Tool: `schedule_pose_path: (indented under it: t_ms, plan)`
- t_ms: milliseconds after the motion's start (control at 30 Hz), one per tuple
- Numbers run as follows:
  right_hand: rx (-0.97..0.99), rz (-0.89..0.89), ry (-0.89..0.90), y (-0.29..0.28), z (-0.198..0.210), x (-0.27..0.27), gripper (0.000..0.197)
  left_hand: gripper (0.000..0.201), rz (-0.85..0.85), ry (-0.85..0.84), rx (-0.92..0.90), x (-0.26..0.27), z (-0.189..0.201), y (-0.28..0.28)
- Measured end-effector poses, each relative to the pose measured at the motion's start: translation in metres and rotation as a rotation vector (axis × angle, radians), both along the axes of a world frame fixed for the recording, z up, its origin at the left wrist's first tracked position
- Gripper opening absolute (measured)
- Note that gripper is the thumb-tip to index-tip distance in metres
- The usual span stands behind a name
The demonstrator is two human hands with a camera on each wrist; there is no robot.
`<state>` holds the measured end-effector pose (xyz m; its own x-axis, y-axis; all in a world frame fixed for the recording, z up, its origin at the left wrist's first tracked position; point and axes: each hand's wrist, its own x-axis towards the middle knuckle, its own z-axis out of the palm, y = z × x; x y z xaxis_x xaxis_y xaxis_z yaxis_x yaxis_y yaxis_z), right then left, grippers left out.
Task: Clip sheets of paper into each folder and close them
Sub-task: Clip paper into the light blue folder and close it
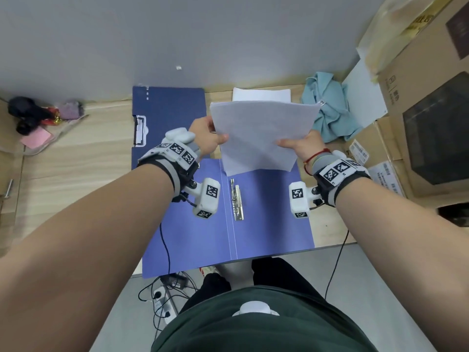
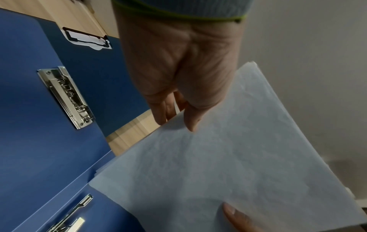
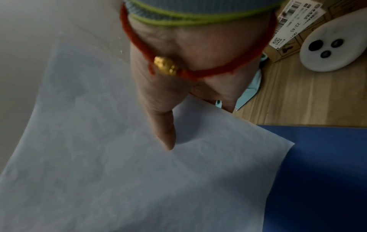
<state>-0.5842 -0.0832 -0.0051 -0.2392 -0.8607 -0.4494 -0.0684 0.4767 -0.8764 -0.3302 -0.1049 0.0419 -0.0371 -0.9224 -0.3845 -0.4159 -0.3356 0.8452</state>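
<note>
The left hand [image 1: 206, 138] pinches the left side of a thin stack of white paper sheets [image 1: 261, 135], thumb on top and fingers under. The right hand [image 1: 303, 146] pinches the right side the same way. Both hands hold the stack up in the air, tilted, over the desk.

Far to the left of the left hand lies a small pile of dark and pink things [image 1: 38, 118]; I cannot tell what they are. Just behind the left hand lies a dark blue folder [image 1: 172, 105] with a label pocket [image 1: 140, 130] on its edge. Below both hands lies an open blue folder [image 1: 266, 219], flat on the pale wooden desk [image 1: 76, 158]. Its shiny metal clip [image 1: 237, 199] sits below the stack, between the two wrists. Behind the stack lie more white sheets [image 1: 261, 94]. To the right of the right hand lie a light blue cloth [image 1: 330, 110] and brown cardboard boxes [image 1: 418, 102].

What could go wrong: the grip is light and only at the edges, so sheets may slide apart or droop. If the stack lands crooked, the clip may catch only some sheets.

The boxes carry white stickers with barcodes. I can read "23/45" on one sticker [image 3: 294, 23]; the rest is too blurry.
</note>
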Motion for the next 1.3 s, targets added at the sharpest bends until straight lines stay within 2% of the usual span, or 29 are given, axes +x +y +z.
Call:
schedule_pose_path:
  t_ms: [133,333,467,600,700,833,900,1033,1133,1300]
  plan:
    - [-0.007,-0.016,-0.006,-0.001,0.000,-0.002,0.045,0.027,-0.030,-0.101,-0.057,-0.009,0.002,-0.001]
    - [0.002,-0.036,-0.024,0.003,-0.003,-0.008,0.042,0.027,-0.086,-0.089,-0.139,-0.019,0.008,0.000]
    - [0.035,0.004,0.009,0.009,-0.009,-0.012,0.044,0.020,-0.144,-0.140,-0.062,-0.021,0.001,0.004]
    - [0.029,0.018,0.043,0.008,-0.008,-0.014,0.041,0.013,-0.129,-0.162,-0.032,-0.023,-0.003,0.009]
    - [0.049,0.037,0.072,0.008,-0.012,-0.016,0.041,0.020,-0.133,-0.203,-0.025,-0.023,-0.007,0.009]
    - [0.056,0.030,0.143,0.011,-0.013,-0.018,0.036,0.015,-0.191,-0.277,0.005,-0.024,-0.016,0.012]
    - [0.058,0.030,0.200,0.008,-0.012,-0.020,0.032,0.022,-0.163,-0.287,-0.013,-0.026,-0.015,0.011]
    - [0.104,0.161,0.295,0.005,-0.010,-0.023,0.055,0.037,-0.084,-0.240,0.030,-0.037,-0.009,0.008]
    - [0.161,0.251,0.305,0.013,-0.011,-0.021,0.047,0.040,-0.038,-0.249,0.114,-0.044,-0.018,0.014]
    - [0.318,0.310,0.353,0.034,-0.032,-0.027,0.060,0.042,-0.069,-0.290,0.222,-0.043,-0.043,0.033]
